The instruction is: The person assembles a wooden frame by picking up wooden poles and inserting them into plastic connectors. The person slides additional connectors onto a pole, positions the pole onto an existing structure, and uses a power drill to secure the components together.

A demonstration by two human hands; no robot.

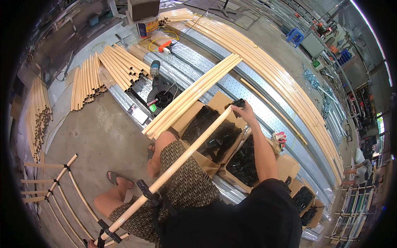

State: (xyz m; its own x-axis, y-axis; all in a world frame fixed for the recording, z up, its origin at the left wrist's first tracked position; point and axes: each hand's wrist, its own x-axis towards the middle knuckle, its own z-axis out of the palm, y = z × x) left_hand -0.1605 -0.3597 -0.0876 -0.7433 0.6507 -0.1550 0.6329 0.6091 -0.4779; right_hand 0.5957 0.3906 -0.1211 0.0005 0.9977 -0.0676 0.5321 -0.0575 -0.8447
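Note:
A long cream pipe slants across my lap from lower left to upper right. My right hand is closed around a black pipe joint at the pipe's far end. Farther down the pipe sit two more black joints, one by my waist and another near the lower edge. My left hand grips the pipe's near end and is mostly cut off by the picture's edge. Below my right hand, an open cardboard box holds many black joints; a second box of them stands beside it.
Several cream pipes lie across the metal-topped bench, beyond the boxes. A cordless drill, a black reel and a phone are to the left. An assembled pipe frame stands at lower left. Pipe bundles lie farther left.

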